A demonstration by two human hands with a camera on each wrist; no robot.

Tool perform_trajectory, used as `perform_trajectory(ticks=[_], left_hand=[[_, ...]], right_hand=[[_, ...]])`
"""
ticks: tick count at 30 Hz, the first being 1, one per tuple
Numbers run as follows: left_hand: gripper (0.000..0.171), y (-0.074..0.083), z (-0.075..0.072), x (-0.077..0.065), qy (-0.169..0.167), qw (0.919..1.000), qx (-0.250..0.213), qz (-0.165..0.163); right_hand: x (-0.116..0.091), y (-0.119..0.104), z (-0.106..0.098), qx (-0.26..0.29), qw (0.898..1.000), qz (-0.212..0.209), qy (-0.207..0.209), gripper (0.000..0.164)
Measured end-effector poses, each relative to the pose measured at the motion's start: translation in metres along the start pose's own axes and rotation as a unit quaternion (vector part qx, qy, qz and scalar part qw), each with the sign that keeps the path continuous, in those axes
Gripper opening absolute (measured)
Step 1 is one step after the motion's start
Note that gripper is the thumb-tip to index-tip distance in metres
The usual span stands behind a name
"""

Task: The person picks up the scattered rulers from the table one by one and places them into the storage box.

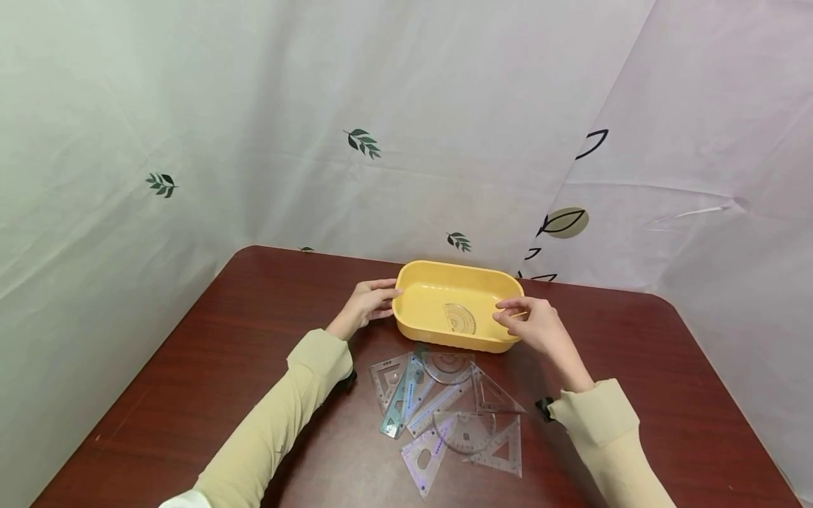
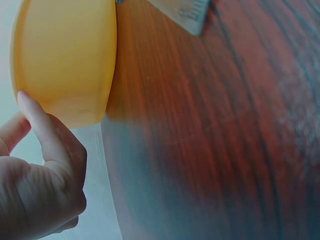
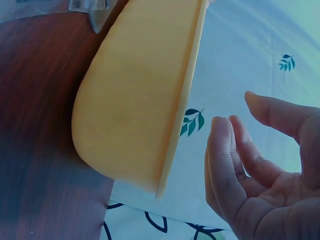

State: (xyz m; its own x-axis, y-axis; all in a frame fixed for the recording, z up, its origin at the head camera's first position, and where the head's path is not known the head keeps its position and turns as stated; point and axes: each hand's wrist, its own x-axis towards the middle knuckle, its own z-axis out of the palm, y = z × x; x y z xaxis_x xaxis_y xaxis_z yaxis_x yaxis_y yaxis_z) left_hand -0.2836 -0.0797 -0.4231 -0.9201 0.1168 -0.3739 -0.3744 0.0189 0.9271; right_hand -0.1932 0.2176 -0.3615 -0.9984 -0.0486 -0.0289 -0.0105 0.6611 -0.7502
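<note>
A yellow plastic basin (image 1: 457, 340) sits toward the back of the table, with one clear protractor (image 1: 460, 319) lying inside on its floor. At its left end my left hand (image 1: 370, 302) holds the rim, the thumb (image 2: 34, 107) reaching over the edge and the other fingers outside. My right hand (image 1: 530, 323) hovers over the basin's right end. In the right wrist view its fingers (image 3: 220, 155) and thumb stand apart, with nothing between them and a gap to the rim.
In front of the basin lies a spread of clear rulers (image 1: 438, 409), set squares (image 1: 422, 458) and protractors (image 1: 466, 432), several overlapping. They rest on a dark red wood table (image 1: 222, 367). A pale cloth with leaf prints (image 1: 305, 176) hangs behind the table.
</note>
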Motion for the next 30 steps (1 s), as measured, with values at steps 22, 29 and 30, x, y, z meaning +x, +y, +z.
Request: perform_trajectory(ticks=[22, 29, 30], left_hand=[[0.046, 0.000, -0.001, -0.003, -0.003, 1.0000, 0.004, -0.001], [0.046, 0.001, -0.002, -0.004, -0.005, 1.0000, 0.001, -0.001], [0.047, 0.001, -0.002, -0.004, -0.005, 1.0000, 0.001, -0.001]], right_hand=[[-0.028, 0.010, 0.011, -0.018, 1.000, -0.013, -0.004, 0.031], [-0.034, 0.015, 0.013, -0.030, 0.999, -0.015, -0.012, 0.028], [-0.034, 0.015, 0.014, -0.030, 0.999, -0.014, -0.014, 0.028]])
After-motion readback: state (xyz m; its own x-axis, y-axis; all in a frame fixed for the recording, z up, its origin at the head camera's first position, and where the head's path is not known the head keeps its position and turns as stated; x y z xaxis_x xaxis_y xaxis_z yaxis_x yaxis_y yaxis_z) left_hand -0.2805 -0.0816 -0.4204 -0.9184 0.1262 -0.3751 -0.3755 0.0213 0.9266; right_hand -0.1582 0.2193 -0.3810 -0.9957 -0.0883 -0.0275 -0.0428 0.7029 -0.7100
